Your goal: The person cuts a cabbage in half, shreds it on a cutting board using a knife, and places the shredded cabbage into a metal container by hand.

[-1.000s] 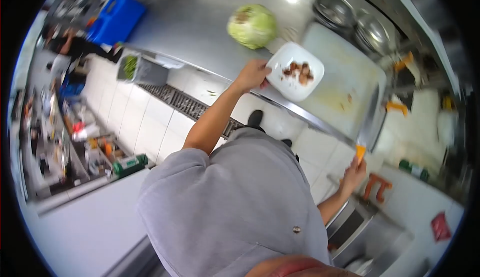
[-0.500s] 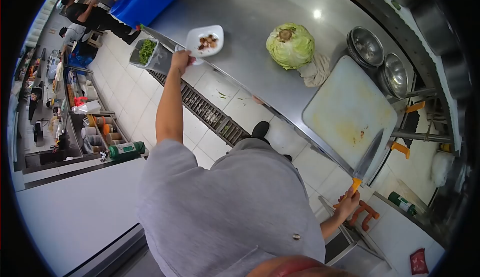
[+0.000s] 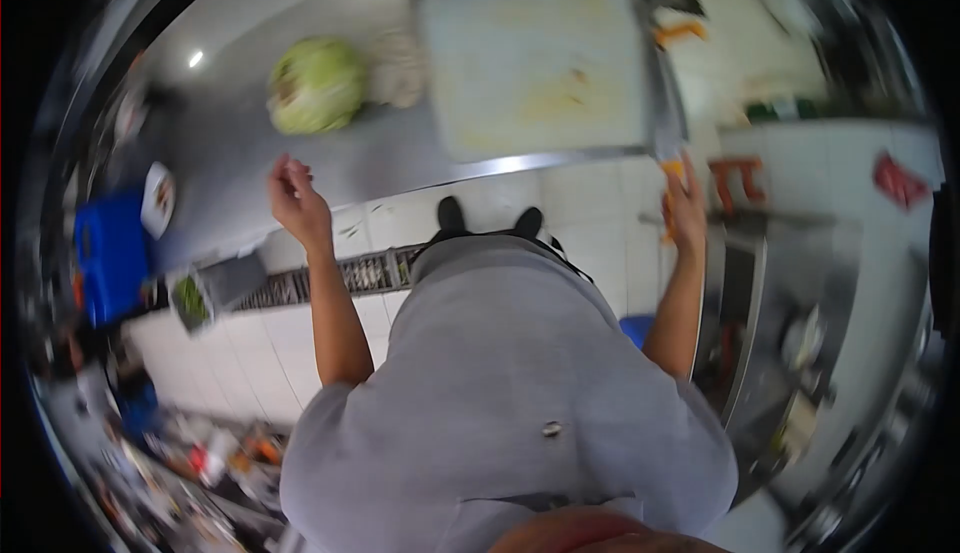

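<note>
while right hand [image 3: 684,208] grips knife [image 3: 673,167], left hand [image 3: 301,208] near cabbage [image 3: 320,87]

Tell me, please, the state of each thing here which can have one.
Left hand: half open, seemingly empty
Right hand: closed around the knife
Knife: held, blurred
Cabbage: looks whole
Cutting board: flat, stained
Cloth: crumpled
Dish: holding brown pieces
Bin: open, greens inside

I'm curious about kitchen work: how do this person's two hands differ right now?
The left hand looks empty and loosely curled; the right hand holds an orange knife handle.
The left hand is nearer the cabbage, the right hand nearer the cutting board.
Both are bare.
</note>
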### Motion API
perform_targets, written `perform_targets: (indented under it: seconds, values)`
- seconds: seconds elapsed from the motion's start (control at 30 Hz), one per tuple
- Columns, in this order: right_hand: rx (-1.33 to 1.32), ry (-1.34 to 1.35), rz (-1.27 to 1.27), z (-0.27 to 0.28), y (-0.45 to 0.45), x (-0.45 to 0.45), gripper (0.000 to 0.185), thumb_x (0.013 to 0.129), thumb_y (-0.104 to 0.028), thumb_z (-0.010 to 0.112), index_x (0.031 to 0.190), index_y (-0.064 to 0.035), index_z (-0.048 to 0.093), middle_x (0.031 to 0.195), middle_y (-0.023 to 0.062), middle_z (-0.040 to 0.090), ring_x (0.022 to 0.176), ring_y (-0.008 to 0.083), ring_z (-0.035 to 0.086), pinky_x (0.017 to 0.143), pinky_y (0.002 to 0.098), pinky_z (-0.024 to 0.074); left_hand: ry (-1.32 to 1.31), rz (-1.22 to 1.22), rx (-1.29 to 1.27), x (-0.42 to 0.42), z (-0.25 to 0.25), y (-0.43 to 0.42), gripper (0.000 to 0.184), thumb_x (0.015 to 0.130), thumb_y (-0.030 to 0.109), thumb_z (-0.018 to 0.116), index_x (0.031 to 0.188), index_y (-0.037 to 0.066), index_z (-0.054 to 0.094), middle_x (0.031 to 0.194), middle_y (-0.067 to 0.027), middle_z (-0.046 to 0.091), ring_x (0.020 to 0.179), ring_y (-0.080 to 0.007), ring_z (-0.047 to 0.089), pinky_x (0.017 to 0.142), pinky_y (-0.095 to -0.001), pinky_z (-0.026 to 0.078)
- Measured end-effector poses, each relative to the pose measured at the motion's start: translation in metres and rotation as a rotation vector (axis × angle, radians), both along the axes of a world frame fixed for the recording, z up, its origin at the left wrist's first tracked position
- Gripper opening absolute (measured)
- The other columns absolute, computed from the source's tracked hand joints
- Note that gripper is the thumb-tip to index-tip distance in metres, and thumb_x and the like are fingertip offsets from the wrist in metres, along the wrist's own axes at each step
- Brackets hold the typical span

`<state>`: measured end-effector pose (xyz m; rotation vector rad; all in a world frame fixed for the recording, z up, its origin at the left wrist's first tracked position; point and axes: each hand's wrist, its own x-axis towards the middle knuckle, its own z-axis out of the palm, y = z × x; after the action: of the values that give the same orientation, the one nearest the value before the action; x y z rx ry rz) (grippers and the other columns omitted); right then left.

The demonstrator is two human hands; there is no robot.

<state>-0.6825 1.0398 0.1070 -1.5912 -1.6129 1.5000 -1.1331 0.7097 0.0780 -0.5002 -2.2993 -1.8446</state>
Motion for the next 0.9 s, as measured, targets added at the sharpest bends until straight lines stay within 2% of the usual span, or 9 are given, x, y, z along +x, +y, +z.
perform_targets:
  seconds: [0.07,0.17,0.37,0.53,0.6,0.63,0.73,0.83,0.9]
  values:
    - [0.074,-0.064,0.052,-0.002,0.018,0.005,0.052,0.101,-0.032,0.056,0.151,-0.0249,0.042,0.058,-0.0042,0.043,0.045,0.0043,0.035,0.039,0.0235,0.0312,0.306,-0.316,-0.24,0.037,0.007,0.057,0.02,0.096,0.012,0.064,0.11,-0.001,0.066,0.089,-0.0118,0.064,0.078,-0.019,0.062,0.072,-0.0307,0.051]
    - [0.029,-0.078,0.112,0.0,0.034,-0.004,0.053,0.101,-0.034,0.054,0.151,-0.0234,0.041,0.06,-0.0032,0.045,0.046,0.0048,0.037,0.038,0.0235,0.0328,0.267,-0.525,-0.18,0.071,0.014,0.124,0.018,0.092,0.01,0.066,0.106,-0.001,0.068,0.091,-0.0151,0.064,0.082,-0.0261,0.063,0.076,-0.0347,0.05]
    - [0.145,-0.137,0.224,-0.006,0.065,-0.026,0.052,0.101,-0.036,0.053,0.15,-0.0221,0.043,0.061,-0.0012,0.045,0.046,0.0075,0.041,0.038,0.0255,0.0358,0.476,-0.33,-0.345,0.046,-0.017,0.18,0.022,0.091,0.013,0.066,0.108,-0.001,0.069,0.1,-0.0162,0.064,0.095,-0.033,0.06,0.084,-0.041,0.048]
    - [0.161,-0.185,0.304,-0.004,0.082,-0.033,0.05,0.1,-0.035,0.054,0.148,-0.0246,0.047,0.063,0.0002,0.045,0.048,0.0085,0.043,0.038,0.0274,0.038,0.384,-0.291,-0.416,0.039,-0.019,0.174,0.025,0.092,0.015,0.066,0.111,0.0,0.069,0.104,-0.0185,0.063,0.097,-0.0341,0.059,0.084,-0.0414,0.048]
    - [0.162,-0.288,0.465,0.001,0.08,-0.036,0.049,0.1,-0.035,0.055,0.148,-0.0276,0.046,0.072,0.006,0.058,0.059,0.0157,0.057,0.052,0.0317,0.0493,0.394,-0.271,-0.416,0.046,-0.021,0.165,0.026,0.092,0.016,0.066,0.112,0.0,0.068,0.105,-0.0188,0.063,0.098,-0.0337,0.059,0.084,-0.0406,0.049]
    - [0.156,-0.284,0.472,-0.001,0.078,-0.036,0.049,0.1,-0.035,0.055,0.148,-0.0276,0.046,0.072,0.006,0.058,0.059,0.0157,0.057,0.052,0.0317,0.0493,0.342,-0.265,-0.381,0.051,-0.025,0.16,0.027,0.093,0.017,0.066,0.113,0.0,0.068,0.106,-0.0183,0.062,0.097,-0.032,0.06,0.082,-0.0393,0.05]
    - [0.292,-0.295,0.632,-0.017,0.071,-0.029,0.049,0.1,-0.034,0.054,0.148,-0.0297,0.044,0.093,0.0144,0.07,0.081,0.029,0.067,0.076,0.0369,0.0539,0.221,-0.244,-0.326,0.069,-0.025,0.14,0.029,0.094,0.019,0.065,0.115,0.0,0.067,0.108,-0.0167,0.062,0.096,-0.0279,0.061,0.08,-0.0365,0.051]
    - [0.538,-0.166,0.699,-0.038,0.068,-0.022,0.049,0.101,-0.03,0.054,0.149,-0.0313,0.043,0.094,0.0122,0.072,0.069,0.0278,0.066,0.073,0.0364,0.0543,0.141,-0.201,-0.33,0.082,-0.02,0.115,0.03,0.096,0.021,0.063,0.117,0.0,0.065,0.108,-0.0148,0.063,0.095,-0.0242,0.063,0.078,-0.0343,0.052]
    - [0.413,-0.158,0.773,-0.037,0.061,-0.022,0.049,0.101,-0.036,0.052,0.148,-0.0317,0.042,0.109,0.0162,0.07,0.095,0.0389,0.066,0.088,0.042,0.0517,0.123,-0.166,-0.363,0.084,-0.021,0.099,0.031,0.096,0.021,0.063,0.118,0.0,0.065,0.109,-0.0141,0.063,0.094,-0.0229,0.063,0.078,-0.0337,0.052]
